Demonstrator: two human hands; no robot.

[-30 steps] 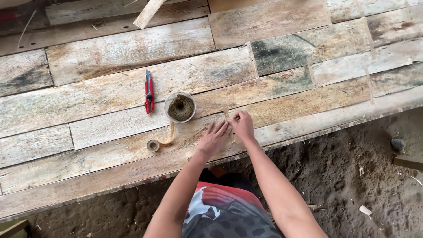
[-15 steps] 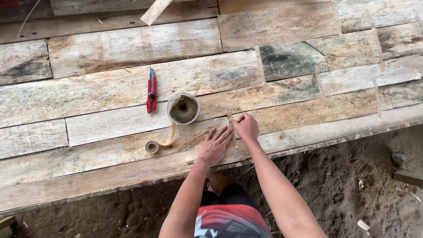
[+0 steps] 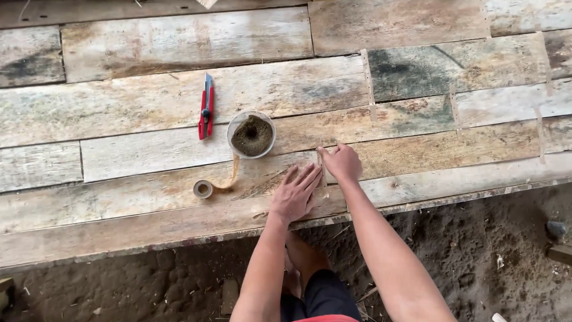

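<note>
While the left hand (image 3: 296,194) lies flat, fingers spread, on the tape strip (image 3: 322,173) near the counter's (image 3: 149,101) front edge, the right hand (image 3: 341,162) pinches its end; smoothing it seems underway.

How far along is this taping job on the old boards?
Done: tape strips already cover several joints to the right. In hand: the left hand presses flat on a strip while the right hand holds its top end. Left: I can't tell; the tape roll and red cutter lie nearby.
</note>
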